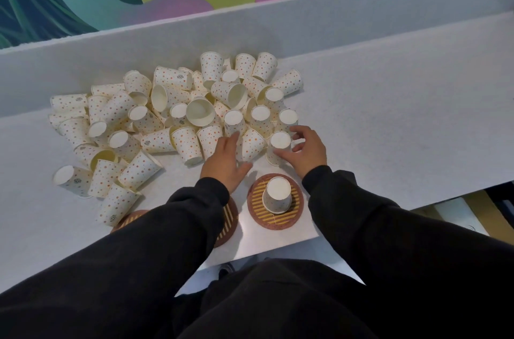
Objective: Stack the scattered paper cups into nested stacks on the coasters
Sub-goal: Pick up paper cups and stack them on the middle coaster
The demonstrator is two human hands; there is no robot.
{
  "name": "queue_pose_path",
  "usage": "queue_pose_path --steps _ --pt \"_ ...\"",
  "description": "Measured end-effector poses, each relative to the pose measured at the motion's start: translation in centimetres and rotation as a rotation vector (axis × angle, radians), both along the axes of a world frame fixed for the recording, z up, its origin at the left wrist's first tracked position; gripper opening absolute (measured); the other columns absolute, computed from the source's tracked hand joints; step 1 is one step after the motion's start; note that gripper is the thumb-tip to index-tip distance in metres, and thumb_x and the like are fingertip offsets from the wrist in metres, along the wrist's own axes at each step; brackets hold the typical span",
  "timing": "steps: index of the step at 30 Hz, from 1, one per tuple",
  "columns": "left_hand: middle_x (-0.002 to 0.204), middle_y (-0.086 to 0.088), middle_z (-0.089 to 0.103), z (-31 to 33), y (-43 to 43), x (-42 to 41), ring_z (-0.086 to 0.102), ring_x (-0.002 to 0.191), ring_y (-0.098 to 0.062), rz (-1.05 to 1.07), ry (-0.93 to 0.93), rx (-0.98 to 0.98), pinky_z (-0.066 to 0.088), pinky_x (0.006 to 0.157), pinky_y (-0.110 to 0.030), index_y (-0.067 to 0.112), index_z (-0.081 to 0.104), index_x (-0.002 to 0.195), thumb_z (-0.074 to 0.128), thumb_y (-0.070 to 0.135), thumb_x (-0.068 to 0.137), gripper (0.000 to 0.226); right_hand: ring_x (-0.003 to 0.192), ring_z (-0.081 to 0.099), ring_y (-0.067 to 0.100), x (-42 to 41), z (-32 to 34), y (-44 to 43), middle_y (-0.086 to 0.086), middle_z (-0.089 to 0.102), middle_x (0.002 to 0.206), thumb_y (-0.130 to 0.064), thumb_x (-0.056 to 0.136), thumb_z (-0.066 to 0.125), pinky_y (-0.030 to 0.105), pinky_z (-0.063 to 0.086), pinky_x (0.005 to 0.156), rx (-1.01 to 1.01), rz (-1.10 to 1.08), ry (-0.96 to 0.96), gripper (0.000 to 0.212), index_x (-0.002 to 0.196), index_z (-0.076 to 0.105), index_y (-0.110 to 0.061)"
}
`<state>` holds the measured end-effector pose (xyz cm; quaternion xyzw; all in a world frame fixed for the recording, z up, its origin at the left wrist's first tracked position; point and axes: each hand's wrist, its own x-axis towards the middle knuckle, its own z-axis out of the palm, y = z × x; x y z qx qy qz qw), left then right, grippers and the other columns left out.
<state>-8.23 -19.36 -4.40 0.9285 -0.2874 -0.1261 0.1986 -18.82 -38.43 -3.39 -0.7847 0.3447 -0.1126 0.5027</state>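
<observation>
Paper cup [279, 148] inverted, base up, axis vertical, right hand [307, 151] round it

Right hand [308, 149] around upturned cup [279, 147]

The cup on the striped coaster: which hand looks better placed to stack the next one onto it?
Probably the right hand: it curls round an upside-down cup just beyond the coaster holding the first cup. The left hand lies open against the pile, gripping nothing.
</observation>
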Motion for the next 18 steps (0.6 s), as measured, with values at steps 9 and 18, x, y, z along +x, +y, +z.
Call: queue_pose_path --steps 9,18 --pt "0.147 -0.007 0.041 -1.3 -0.4 -0.8 0.064 0.099 -0.032 -0.015 -0.076 0.143 0.060 0.078 -0.046 0.030 0.021 0.152 0.061 0.042 0.095 0.071 0.106 0.061 0.015 0.0 0.8 0.0 -0.006 0.061 0.122 -0.036 0.079 0.086 0.038 0.056 0.097 -0.043 0.002 -0.002 0.051 0.121 0.057 -0.031" --pt "0.136 -0.007 0.057 -0.5 0.7 -1.6 0.061 0.106 -0.028 0.013 -0.009 0.081 0.057 0.084 -0.042 0.029 0.032 0.142 0.062 0.038 0.092 0.059 0.109 0.068 0.015 -5.8 6.8 -0.8 -0.002 0.070 0.115 -0.013 0.082 0.084 0.030 0.058 0.090 0.159 0.138 -0.334 0.042 0.118 0.064 -0.017"
